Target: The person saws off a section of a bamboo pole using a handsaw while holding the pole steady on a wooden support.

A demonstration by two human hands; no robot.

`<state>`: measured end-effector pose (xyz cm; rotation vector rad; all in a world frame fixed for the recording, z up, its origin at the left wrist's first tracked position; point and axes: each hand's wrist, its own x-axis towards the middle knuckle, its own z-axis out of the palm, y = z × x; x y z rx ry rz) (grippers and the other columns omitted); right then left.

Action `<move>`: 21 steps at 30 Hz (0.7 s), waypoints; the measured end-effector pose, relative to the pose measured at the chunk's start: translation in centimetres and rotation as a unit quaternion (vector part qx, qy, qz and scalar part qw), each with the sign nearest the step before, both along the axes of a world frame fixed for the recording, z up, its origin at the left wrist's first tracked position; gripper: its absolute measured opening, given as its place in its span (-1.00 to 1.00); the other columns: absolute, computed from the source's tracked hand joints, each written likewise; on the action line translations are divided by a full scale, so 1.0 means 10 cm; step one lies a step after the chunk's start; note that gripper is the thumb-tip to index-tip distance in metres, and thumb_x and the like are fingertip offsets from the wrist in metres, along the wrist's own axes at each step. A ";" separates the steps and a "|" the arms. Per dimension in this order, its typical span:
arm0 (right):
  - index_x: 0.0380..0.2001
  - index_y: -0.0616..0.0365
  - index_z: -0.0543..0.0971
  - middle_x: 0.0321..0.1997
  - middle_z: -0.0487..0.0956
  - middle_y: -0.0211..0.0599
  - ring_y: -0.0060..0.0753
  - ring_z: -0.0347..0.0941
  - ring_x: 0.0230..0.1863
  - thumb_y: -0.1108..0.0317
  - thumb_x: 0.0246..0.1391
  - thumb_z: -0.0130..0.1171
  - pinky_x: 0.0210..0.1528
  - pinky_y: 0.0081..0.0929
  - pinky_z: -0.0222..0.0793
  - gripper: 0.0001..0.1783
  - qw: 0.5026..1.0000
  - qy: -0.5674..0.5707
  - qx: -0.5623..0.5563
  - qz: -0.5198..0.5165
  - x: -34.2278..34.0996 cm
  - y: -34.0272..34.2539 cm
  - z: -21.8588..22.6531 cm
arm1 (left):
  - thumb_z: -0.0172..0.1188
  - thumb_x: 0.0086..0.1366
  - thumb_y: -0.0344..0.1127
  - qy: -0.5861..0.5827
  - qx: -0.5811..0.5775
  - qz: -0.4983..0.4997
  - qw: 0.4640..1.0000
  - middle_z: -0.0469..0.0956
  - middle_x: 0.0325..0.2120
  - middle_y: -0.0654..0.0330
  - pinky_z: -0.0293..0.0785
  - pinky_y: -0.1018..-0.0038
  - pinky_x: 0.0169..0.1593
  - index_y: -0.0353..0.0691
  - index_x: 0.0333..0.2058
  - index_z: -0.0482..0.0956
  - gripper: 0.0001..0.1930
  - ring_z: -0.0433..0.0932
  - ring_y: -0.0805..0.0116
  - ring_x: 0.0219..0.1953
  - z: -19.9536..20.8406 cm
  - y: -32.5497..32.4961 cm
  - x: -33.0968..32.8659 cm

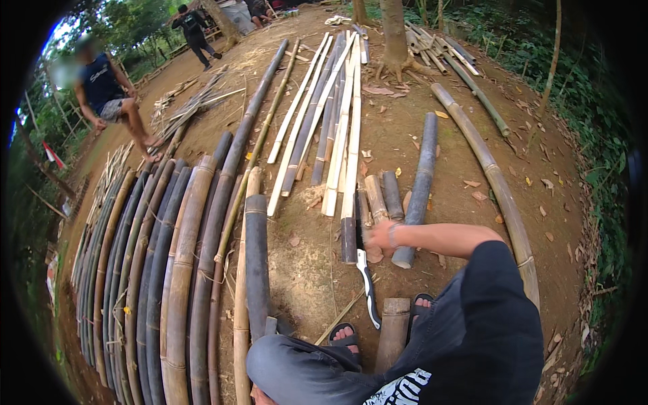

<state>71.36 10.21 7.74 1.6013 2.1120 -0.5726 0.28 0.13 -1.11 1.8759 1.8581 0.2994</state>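
My right hand point(381, 237) reaches down among short bamboo pieces. It is nearest the lower end of a tan bamboo piece point(375, 196); its fingers are blurred, and whether they grip anything does not show. A hand saw with a curved black-and-white handle point(368, 290) lies just below that hand, beside a dark-ended split bamboo strip point(348, 239). A long dark bamboo piece point(423, 175) lies to the right of the hand. Only a sliver of my left hand point(262, 397) shows at the lower edge, below my knee and near a pale bamboo pole point(241, 324); its fingers are hidden.
Many bamboo poles point(179, 283) lie in a row on the left. Split strips point(324, 121) stretch away ahead. A thick short bamboo point(393, 331) lies between my sandalled feet. A curved pole point(496, 175) lies right. A person point(104, 88) walks at far left; another point(194, 34) stands behind.
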 end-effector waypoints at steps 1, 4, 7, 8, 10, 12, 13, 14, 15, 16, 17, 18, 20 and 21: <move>0.08 0.08 0.55 0.09 0.57 0.02 0.08 0.52 0.14 -0.01 -0.29 0.55 0.09 -0.01 0.48 -0.19 0.996 -0.037 -0.021 -0.084 0.25 -0.19 -0.04 | 0.29 0.19 0.09 -0.020 -0.014 0.007 1.000 0.50 0.11 -0.11 0.47 0.03 0.11 -0.05 0.37 0.22 -0.17 0.56 -0.14 0.05 -0.17 0.01 -0.13; 0.22 0.05 0.43 0.27 0.42 0.05 0.14 0.48 0.18 -0.16 -0.14 0.45 0.10 -0.01 0.47 -0.11 0.933 -0.064 -0.003 -0.353 0.73 -0.59 -0.60 | 0.23 0.25 0.11 -0.069 -0.043 0.036 0.996 0.46 0.16 -0.11 0.46 0.01 0.12 -0.03 0.40 0.17 -0.18 0.54 -0.15 0.06 -0.60 0.03 -0.43; 0.22 -0.07 0.43 0.16 0.46 -0.02 0.08 0.46 0.15 -0.18 -0.18 0.46 0.03 0.02 0.49 -0.10 0.984 -0.096 0.054 -0.141 0.90 -1.08 -0.94 | 0.25 0.22 0.07 0.020 -0.020 0.004 1.000 0.49 0.10 -0.10 0.47 0.02 0.10 -0.05 0.38 0.22 -0.20 0.55 -0.13 0.03 -0.13 -0.01 0.08; 0.25 -0.09 0.41 0.21 0.42 -0.06 0.04 0.42 0.20 -0.16 -0.16 0.46 0.05 0.03 0.47 -0.10 0.988 -0.081 0.025 -0.131 0.84 -1.07 -0.99 | 0.26 0.21 0.06 0.032 -0.019 0.005 0.999 0.49 0.08 -0.10 0.47 0.03 0.09 -0.06 0.37 0.23 -0.21 0.55 -0.13 0.02 -0.04 -0.02 0.14; 0.26 -0.11 0.40 0.24 0.39 -0.13 0.00 0.38 0.23 -0.11 -0.14 0.47 0.08 0.01 0.45 -0.12 0.995 -0.073 0.013 -0.068 0.64 -0.92 -0.90 | 0.27 0.20 0.04 0.044 -0.012 0.011 0.999 0.51 0.05 -0.09 0.48 0.04 0.08 -0.07 0.35 0.26 -0.22 0.55 -0.12 0.00 0.12 0.01 0.25; 0.19 -0.13 0.43 0.18 0.42 -0.19 -0.05 0.40 0.20 -0.05 -0.22 0.49 0.05 0.00 0.42 -0.15 0.995 -0.082 0.046 0.020 0.51 -0.83 -0.88 | 0.29 0.18 0.01 0.049 -0.016 0.015 0.999 0.53 0.01 -0.09 0.48 0.05 0.07 -0.09 0.33 0.29 -0.23 0.56 -0.11 -0.02 0.27 0.05 0.39; 0.14 -0.16 0.45 0.14 0.43 -0.22 -0.11 0.40 0.18 -0.01 -0.31 0.52 0.02 -0.01 0.40 -0.15 0.992 -0.082 0.070 0.060 0.45 -0.76 -0.94 | 0.29 0.17 0.00 0.055 -0.020 0.019 0.998 0.53 -0.01 -0.08 0.49 0.05 0.06 -0.10 0.32 0.31 -0.24 0.56 -0.10 -0.03 0.35 0.06 0.45; 0.10 -0.18 0.47 0.12 0.45 -0.27 -0.15 0.41 0.16 0.03 -0.24 0.46 0.01 -0.01 0.38 -0.26 0.990 -0.081 0.080 0.085 0.32 -0.68 -0.97 | 0.30 0.16 -0.01 0.060 -0.026 0.028 0.997 0.54 -0.03 -0.08 0.49 0.05 0.05 -0.10 0.31 0.32 -0.24 0.56 -0.10 -0.04 0.48 0.06 0.47; 0.06 -0.19 0.49 0.09 0.46 -0.31 -0.20 0.41 0.14 0.07 -0.17 0.40 0.01 -0.02 0.36 -0.36 0.986 -0.082 0.091 0.114 0.18 -0.59 -0.99 | 0.31 0.16 -0.03 0.066 -0.036 0.037 0.996 0.55 -0.05 -0.08 0.49 0.06 0.04 -0.11 0.30 0.33 -0.25 0.56 -0.09 -0.05 0.62 0.05 0.52; 0.04 -0.20 0.49 0.06 0.48 -0.35 -0.22 0.42 0.13 0.11 -0.05 0.29 0.03 0.00 0.34 -0.49 0.976 -0.100 0.139 0.136 0.13 -0.64 -1.17 | 0.31 0.15 -0.04 0.070 -0.053 0.039 0.995 0.56 -0.06 -0.08 0.50 0.06 0.04 -0.12 0.30 0.35 -0.26 0.56 -0.08 -0.06 0.76 0.08 0.60; 0.01 -0.21 0.50 0.03 0.49 -0.38 -0.25 0.43 0.11 0.15 0.07 0.18 0.06 0.03 0.33 -0.61 0.961 -0.122 0.185 0.164 0.20 -0.75 -1.36 | 0.32 0.14 -0.05 0.067 -0.076 0.034 0.994 0.57 -0.08 -0.07 0.50 0.07 0.03 -0.13 0.29 0.36 -0.26 0.57 -0.08 -0.07 0.87 0.09 0.70; -0.04 -0.22 0.53 -0.02 0.52 -0.39 -0.27 0.45 0.07 0.22 0.20 -0.02 0.09 0.03 0.31 -0.72 0.955 -0.144 0.173 0.192 0.15 -0.79 -1.44 | 0.33 0.13 -0.06 0.073 -0.086 0.038 0.993 0.58 -0.10 -0.07 0.50 0.07 0.02 -0.14 0.28 0.38 -0.27 0.57 -0.07 -0.08 0.95 0.07 0.69; -0.09 -0.19 0.55 -0.06 0.55 -0.41 -0.28 0.49 0.03 0.20 0.20 -0.02 0.12 0.13 0.29 -0.75 0.944 -0.159 0.188 0.220 0.20 -0.87 -1.58 | 0.42 0.02 -0.09 0.075 -0.018 0.038 0.996 0.60 -0.18 -0.06 0.52 0.07 -0.03 -0.15 0.26 0.40 -0.20 0.57 -0.09 -0.15 0.58 -0.03 0.41; -0.09 -0.19 0.52 -0.10 0.56 -0.42 -0.29 0.52 0.01 0.21 0.21 -0.02 0.12 0.16 0.28 -0.77 0.942 -0.182 0.164 0.229 0.19 -0.86 -1.63 | 0.51 -0.08 -0.11 0.081 0.045 0.042 0.995 0.61 -0.25 -0.06 0.53 0.06 -0.07 -0.16 0.25 0.40 -0.13 0.58 -0.12 -0.22 0.32 -0.07 0.23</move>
